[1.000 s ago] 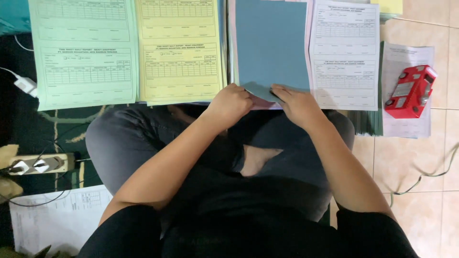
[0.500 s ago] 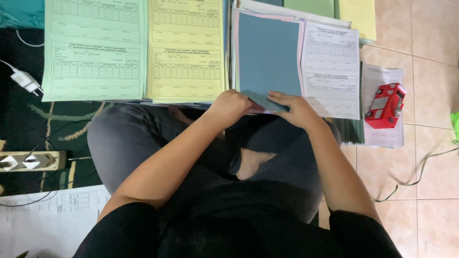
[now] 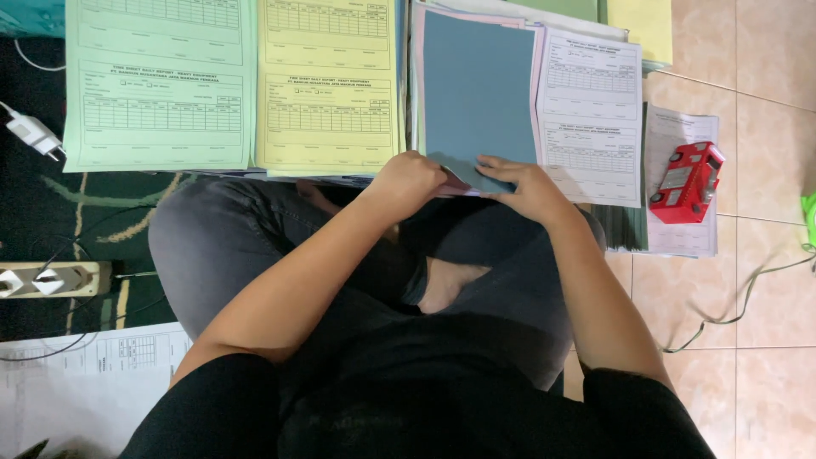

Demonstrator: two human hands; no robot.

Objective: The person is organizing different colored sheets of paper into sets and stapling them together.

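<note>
While both hands — left hand, right hand — close their grip, they pinch the blue-grey sheet.

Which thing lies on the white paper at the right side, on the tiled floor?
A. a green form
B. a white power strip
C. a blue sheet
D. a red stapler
D: the red stapler rests on the white paper at the right, over the tiled floor, apart from both hands.

Both hands forward, left curled, right flat, fingertips nearly meeting.
</note>
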